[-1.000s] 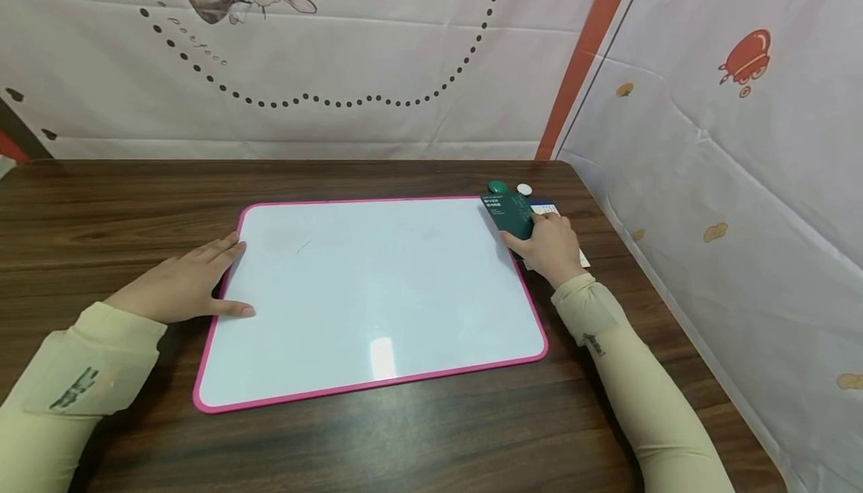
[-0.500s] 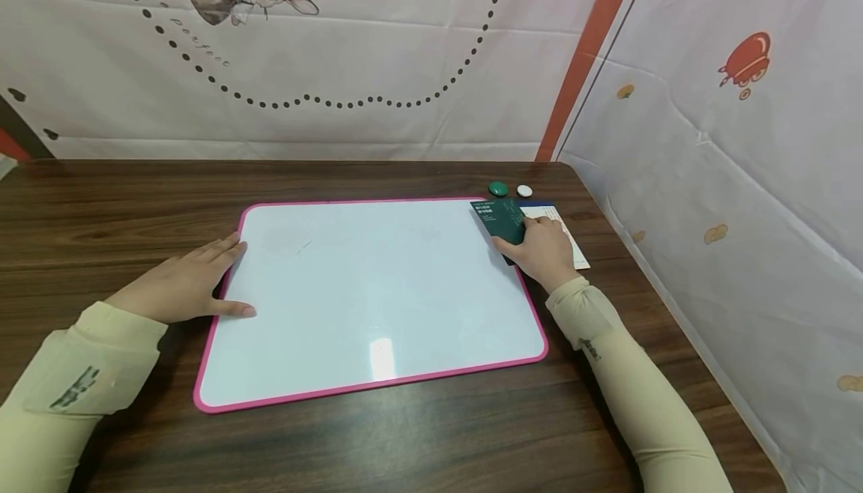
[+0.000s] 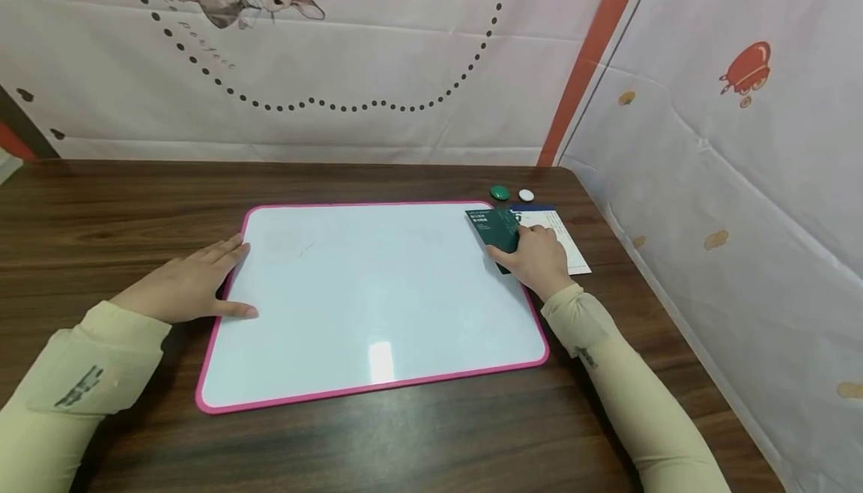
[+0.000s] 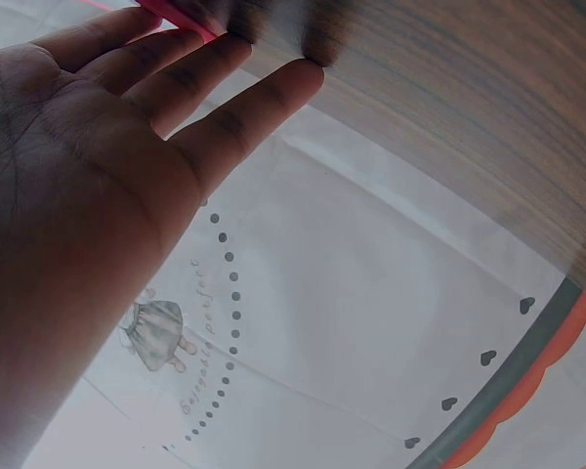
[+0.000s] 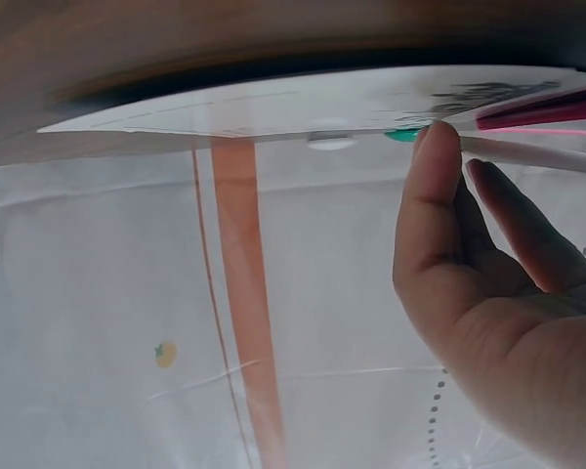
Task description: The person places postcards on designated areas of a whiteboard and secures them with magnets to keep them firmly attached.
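A whiteboard with a pink rim lies on the wooden table. On its left edge rests my left hand, fingers spread and thumb lying over the white surface; the left wrist view shows those fingers stretched out. At the board's upper right corner, my right hand holds a dark green card with pale print between thumb and fingers. This card overlaps the board's right edge. Beside it, a white card with a blue band lies partly under the right hand. How the fingertips meet the green card is partly hidden.
A green round magnet and a white round one sit behind the cards near the table's far edge. Printed cloth hangs at the back, and another cloth wall borders the table on the right.
My right hand has drawn the green card left and slightly nearer, uncovering more of the white card. The left hand stays in place on the board. The head view has tilted slightly.
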The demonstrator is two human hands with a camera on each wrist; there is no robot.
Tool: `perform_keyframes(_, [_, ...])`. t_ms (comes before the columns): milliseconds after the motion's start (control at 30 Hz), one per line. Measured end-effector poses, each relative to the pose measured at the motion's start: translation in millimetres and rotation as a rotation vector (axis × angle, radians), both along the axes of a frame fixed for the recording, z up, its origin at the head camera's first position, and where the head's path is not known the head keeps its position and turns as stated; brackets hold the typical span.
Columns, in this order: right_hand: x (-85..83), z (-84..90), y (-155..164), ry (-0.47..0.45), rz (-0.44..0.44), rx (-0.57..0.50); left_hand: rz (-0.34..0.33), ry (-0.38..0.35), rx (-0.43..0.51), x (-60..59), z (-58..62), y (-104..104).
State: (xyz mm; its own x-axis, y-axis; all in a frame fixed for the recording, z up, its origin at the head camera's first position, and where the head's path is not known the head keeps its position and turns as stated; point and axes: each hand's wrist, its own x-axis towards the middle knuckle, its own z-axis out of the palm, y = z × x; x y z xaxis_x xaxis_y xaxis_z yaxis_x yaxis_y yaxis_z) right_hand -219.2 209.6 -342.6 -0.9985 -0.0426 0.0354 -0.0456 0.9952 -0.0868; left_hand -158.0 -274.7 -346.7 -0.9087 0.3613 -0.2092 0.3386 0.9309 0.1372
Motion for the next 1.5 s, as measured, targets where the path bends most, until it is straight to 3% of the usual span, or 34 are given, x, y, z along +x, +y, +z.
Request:
perform_keyframes(1000, [8.8, 13.4, -35.7, -0.096, -0.075, 0.012, 0.004, 0.022, -0.002, 2.5, 1.1, -0.4])
perform_keyframes(1300, [13.1, 11.5, -48.9, -0.084, -0.064, 0.018, 0.007, 0.022, -0.014, 2.9, 4.5, 0.8])
perform_keyframes(1500, [12.7, 8.7, -55.3, -0.129, -0.084, 0.063, 0.008, 0.027, -0.017, 3.6, 3.2, -0.2])
